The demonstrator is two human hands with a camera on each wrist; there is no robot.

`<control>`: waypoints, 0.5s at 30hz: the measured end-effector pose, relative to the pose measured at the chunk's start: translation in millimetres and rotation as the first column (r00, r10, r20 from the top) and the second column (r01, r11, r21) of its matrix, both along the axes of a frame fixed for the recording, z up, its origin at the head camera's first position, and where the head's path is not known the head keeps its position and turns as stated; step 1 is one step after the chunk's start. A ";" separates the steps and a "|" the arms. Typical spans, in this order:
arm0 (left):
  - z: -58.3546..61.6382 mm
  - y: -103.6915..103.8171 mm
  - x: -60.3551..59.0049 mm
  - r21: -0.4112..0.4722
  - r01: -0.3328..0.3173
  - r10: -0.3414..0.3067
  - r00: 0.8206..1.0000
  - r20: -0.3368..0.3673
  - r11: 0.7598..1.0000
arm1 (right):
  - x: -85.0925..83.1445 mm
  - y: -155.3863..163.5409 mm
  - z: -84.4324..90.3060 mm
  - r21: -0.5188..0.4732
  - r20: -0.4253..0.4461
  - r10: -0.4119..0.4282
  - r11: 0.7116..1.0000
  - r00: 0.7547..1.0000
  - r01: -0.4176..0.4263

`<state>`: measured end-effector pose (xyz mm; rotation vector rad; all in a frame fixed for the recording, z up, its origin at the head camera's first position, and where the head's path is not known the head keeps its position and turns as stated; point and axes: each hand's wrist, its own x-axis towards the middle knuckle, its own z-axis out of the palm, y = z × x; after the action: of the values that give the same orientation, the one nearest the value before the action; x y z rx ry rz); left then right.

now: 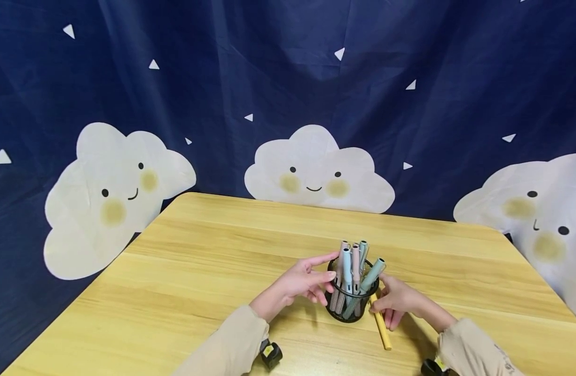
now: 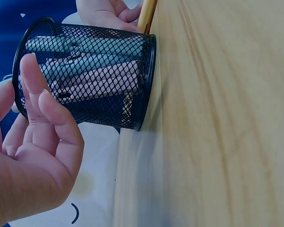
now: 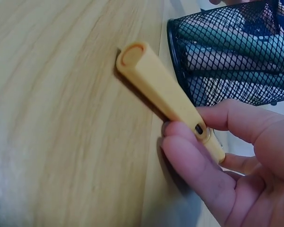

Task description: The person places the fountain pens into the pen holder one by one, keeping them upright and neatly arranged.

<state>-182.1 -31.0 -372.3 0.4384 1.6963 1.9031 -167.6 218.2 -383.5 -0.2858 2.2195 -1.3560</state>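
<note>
Right hand (image 1: 397,305) pinches a yellow pen (image 1: 380,326) near its far end — fingers (image 3: 194,163) and thumb curled round the barrel, near end of the pen low at the wooden surface (image 1: 198,271), whether touching it cannot tell. The pen lies just right of the black mesh pen holder (image 1: 351,300), close to its wall. Risk, as I judge it: the grip sits at one end only, so the long free end could swing and knock the holder, or the pen could slip out of the pinch and roll on the smooth surface.

Left hand (image 1: 302,282) is at the holder's left side, fingers (image 2: 42,101) loosely spread and relaxed, beside the mesh, holding nothing — contact with the mesh cannot be told. If it is not bracing the holder, a nudge from the right could tip it; the holder is light mesh, top-heavy with pens (image 1: 351,266) leaning out over the rim.

Pen look: flat-sided yellow plastic barrel, matte, rounded end cap with a ring moulded in, small dark slot near the gripped end. Holder: upright, round, pastel pens inside in pink, blue, grey-green, tilted.

Far behind — dark blue cloth backdrop (image 1: 288,78) with white clouds.
</note>
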 end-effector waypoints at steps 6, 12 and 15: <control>-0.5 -0.4 0.2 0.005 0.000 0.000 1.000 0.003 1.000 | 1.6 -2.6 0.0 0.018 -0.039 -0.017 1.000 0.999 0.018; -1.1 -0.7 0.4 0.011 0.002 -0.002 1.000 0.008 1.000 | 2.9 -2.3 0.6 0.008 -0.040 -0.027 1.000 0.999 0.028; -1.3 -0.6 -0.2 0.016 0.006 -0.006 1.000 0.010 1.000 | 2.6 -1.3 2.1 -0.001 -0.043 -0.042 0.999 0.998 0.042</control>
<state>-182.3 -31.6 -373.6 0.4392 1.6723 1.9128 -165.1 216.9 -381.4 -0.2719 2.2725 -1.3848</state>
